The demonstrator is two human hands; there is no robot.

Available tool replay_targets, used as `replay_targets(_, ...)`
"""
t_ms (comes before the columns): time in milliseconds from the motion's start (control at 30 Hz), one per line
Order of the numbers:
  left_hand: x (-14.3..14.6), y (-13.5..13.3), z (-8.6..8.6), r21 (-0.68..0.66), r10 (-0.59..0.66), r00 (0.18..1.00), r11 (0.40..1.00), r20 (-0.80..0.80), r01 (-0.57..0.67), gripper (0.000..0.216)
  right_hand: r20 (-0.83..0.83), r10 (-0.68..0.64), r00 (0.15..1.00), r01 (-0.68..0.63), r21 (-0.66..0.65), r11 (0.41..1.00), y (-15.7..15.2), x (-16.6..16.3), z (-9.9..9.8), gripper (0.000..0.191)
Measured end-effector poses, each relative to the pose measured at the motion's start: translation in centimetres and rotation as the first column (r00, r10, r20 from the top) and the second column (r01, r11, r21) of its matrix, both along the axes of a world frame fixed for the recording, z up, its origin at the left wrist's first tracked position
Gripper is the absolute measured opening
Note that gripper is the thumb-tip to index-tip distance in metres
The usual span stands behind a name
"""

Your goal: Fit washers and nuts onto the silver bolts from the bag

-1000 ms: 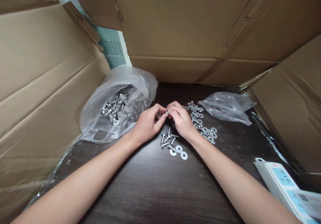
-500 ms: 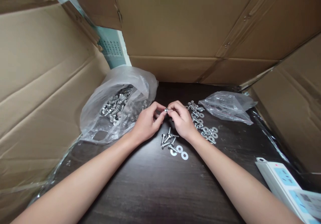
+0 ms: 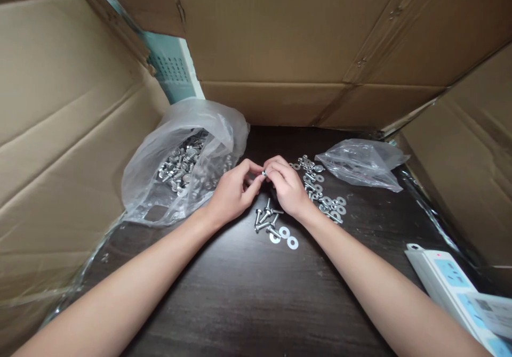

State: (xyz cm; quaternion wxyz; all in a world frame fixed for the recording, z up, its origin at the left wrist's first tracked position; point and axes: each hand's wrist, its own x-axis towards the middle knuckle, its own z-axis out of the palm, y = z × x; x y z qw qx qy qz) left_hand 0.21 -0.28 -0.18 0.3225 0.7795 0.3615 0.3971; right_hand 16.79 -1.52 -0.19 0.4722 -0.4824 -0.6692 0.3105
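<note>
Now the right hand (image 3: 286,187) has closed its fingers over the small metal piece (image 3: 264,173).
Half a second ago they showed more spread; a twist, I'd guess. The left hand (image 3: 236,187) pinches the piece too, above the counter (image 3: 240,298), beyond the loose bolts (image 3: 265,217). Fingers hide most of it: bolt or nut, I can't tell.

"What do the bare left hand (image 3: 232,191) and bare right hand (image 3: 288,189) pinch?"
"A small silvery metal piece (image 3: 264,173), above the dark wood-grain bench (image 3: 248,303)."
"And nearer the person?"
"Silvery metal bolts (image 3: 265,217), one overlapping a flat, ring-shaped silvery washer (image 3: 274,241)."
</note>
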Motion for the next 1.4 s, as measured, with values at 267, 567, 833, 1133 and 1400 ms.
replay_targets(267, 0.13, 0.04, 0.05, -0.062, -0.001, 1.0, 0.998, 0.021, 0.003, 0.01, -0.027, -0.035, 0.999, 0.034, -0.062, 0.998, 0.11, -0.13, -0.11, 0.031)
replay_targets(567, 0.15, 0.2, -0.07, -0.127, 0.023, 0.996, 0.992, 0.087, -0.012, 0.013, 0.032, -0.077, 0.997, 0.075, 0.058, 0.995, -0.18, -0.23, 0.11, 0.017)
replay_targets(833, 0.0, 0.16, -0.06, -0.108, -0.006, 0.999, 0.994, 0.054, 0.011, 0.011, 0.008, -0.004, 1.0, 0.004, 0.043, 0.999, 0.04, -0.03, -0.13, 0.021)
replay_targets(1133, 0.16, -0.01, 0.19, -0.062, -0.047, 0.997, 0.997, 0.059, 0.051, 0.011, -0.037, 0.025, 0.999, -0.025, 0.003, 1.0, 0.07, 0.06, 0.05, 0.031)
replay_targets(1400, 0.16, -0.01, 0.26, -0.091, -0.028, 0.998, 0.995, 0.056, 0.033, 0.012, -0.006, -0.035, 0.999, 0.035, -0.01, 0.999, -0.19, -0.14, 0.06, 0.033)
